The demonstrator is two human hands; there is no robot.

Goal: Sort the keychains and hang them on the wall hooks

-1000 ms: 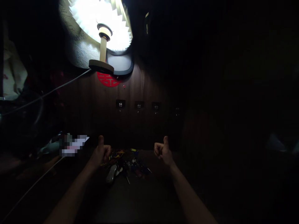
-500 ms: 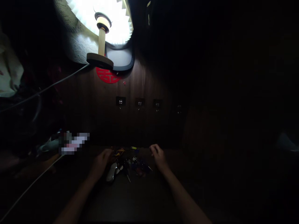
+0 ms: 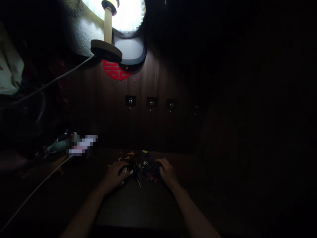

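Observation:
A pile of small things, among them several keys, lies on the dark tabletop between my two hands. My left hand (image 3: 115, 176) is over the pile's left side, fingers bent and apart, mostly covering a silver oblong object (image 3: 123, 182). Just right of it a thin metal key (image 3: 139, 182) points toward me. My right hand (image 3: 168, 172) touches the right edge, with fingers and thumb apart beside dark blue pieces (image 3: 154, 168). Behind them lie a yellow-orange cord (image 3: 130, 155) and a small yellow-green piece (image 3: 144, 151). Dim light hides finer detail.
A lit lamp (image 3: 108, 28) with a wooden stem stands at the back, its white cord (image 3: 66, 75) running left. Behind is a dark wooden panel with a red cut-out sign (image 3: 117, 71) and several dark square fittings (image 3: 152, 101). A blurred pale item (image 3: 83, 145) lies left.
My left hand has moved right and over the silver oblong object. My right hand has come in against the pile's right edge. The view has tilted slightly down.

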